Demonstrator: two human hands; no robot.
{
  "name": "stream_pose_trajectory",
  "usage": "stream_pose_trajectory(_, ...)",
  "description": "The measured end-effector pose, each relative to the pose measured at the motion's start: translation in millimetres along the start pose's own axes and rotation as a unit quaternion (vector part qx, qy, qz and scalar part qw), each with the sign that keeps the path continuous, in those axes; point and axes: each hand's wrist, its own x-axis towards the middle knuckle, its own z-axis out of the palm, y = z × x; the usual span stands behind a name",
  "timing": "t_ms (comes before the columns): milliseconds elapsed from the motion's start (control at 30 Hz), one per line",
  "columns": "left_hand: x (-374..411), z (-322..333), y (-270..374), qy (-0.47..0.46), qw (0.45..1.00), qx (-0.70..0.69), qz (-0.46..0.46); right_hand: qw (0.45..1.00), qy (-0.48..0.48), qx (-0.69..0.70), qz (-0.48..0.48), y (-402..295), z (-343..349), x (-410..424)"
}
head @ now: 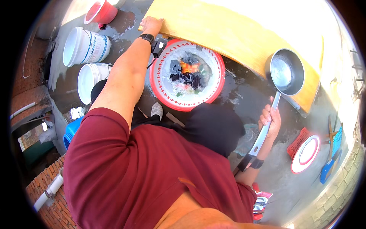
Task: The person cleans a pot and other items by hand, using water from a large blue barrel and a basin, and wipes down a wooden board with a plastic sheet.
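My left hand rests at the near left corner of a yellow wooden board, its fingers bent around the edge. A metal ladle with a deep round bowl is in my right hand, gripped by its long handle. The bowl of the ladle is over the board's right part and looks to hold no more than some wetness or shine. Between my arms stands a red-rimmed white basin of sudsy water, with dark, orange and green cloth-like pieces in it. The board's edge lies just beyond the basin.
Two white buckets lie or stand at the left, with a red bucket behind them. A blue container is by my left side. At the right are a red basket, a red-rimmed basin and a blue tool. The floor is wet.
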Motion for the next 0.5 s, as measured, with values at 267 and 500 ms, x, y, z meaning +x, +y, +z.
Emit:
stream_pose_trajectory(267, 19.6, -26.6, -30.4, -0.067, 0.997, 0.024, 0.007, 0.993, 0.044, -0.030, -0.105, 23.2, -16.4, -54.6)
stream_pose_trajectory(500, 3.1, -2.8, -6.8, -0.185, 0.588, -0.787, 0.032, 0.980, 0.088, -0.003, -0.177, 12.9, -18.3, -92.7)
